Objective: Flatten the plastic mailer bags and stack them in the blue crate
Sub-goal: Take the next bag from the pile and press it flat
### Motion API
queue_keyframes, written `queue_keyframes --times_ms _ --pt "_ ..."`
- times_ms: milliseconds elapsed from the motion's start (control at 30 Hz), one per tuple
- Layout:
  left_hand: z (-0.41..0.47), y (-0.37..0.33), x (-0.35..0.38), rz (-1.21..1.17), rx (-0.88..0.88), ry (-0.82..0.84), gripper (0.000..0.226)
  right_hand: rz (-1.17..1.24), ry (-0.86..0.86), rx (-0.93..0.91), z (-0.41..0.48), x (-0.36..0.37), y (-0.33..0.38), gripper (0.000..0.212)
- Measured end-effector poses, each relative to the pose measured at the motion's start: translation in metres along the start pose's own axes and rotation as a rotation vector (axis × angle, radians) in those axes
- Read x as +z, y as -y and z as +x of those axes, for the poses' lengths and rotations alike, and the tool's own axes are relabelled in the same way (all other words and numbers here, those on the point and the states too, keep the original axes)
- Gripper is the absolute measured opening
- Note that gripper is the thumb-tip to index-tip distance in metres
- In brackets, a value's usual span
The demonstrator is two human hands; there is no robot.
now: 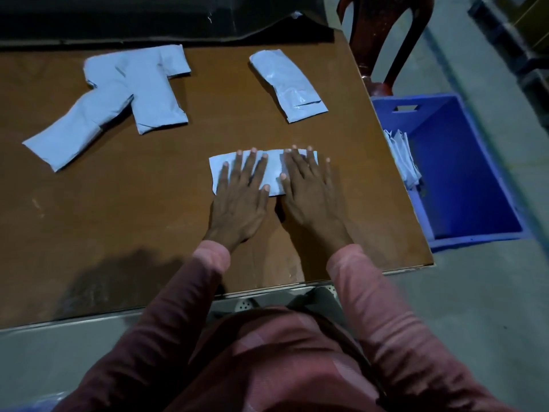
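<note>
Both hands, left hand (241,195) and right hand (309,188), press flat with fingers spread on one pale crinkled mailer (271,169); four more lie far across the brown bench (133,209).

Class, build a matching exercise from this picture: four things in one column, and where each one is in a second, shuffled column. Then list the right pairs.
Things:
1. Pressed mailer
2. Lone mailer
3. Crate
4. Chair

Places:
A. On the floor right of the table
B. Behind the table's far right corner
C. Under both hands
D. Far part of the table, right of the overlapping mailers

Pairs: 1-C, 2-D, 3-A, 4-B
</note>
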State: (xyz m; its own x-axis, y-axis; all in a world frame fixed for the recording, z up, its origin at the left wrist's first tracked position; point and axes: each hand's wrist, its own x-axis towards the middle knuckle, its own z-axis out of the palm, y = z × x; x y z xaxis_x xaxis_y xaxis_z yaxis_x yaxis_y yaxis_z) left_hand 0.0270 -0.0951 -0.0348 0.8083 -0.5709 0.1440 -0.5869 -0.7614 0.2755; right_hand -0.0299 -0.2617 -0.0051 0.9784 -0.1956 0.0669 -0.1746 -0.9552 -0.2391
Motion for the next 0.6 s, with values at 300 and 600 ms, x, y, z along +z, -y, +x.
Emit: queue_keyframes --times_ms 300,600 --pt "-0.014 -0.008 0.017 -0.037 0.036 0.061 0.058 0.183 0.14 0.061 -0.031 0.017 0.007 0.055" --pt "-0.014 -0.009 0.017 -0.042 0.02 0.069 0.06 0.0 0.304 0.118 -0.019 -0.009 0.005 0.059"
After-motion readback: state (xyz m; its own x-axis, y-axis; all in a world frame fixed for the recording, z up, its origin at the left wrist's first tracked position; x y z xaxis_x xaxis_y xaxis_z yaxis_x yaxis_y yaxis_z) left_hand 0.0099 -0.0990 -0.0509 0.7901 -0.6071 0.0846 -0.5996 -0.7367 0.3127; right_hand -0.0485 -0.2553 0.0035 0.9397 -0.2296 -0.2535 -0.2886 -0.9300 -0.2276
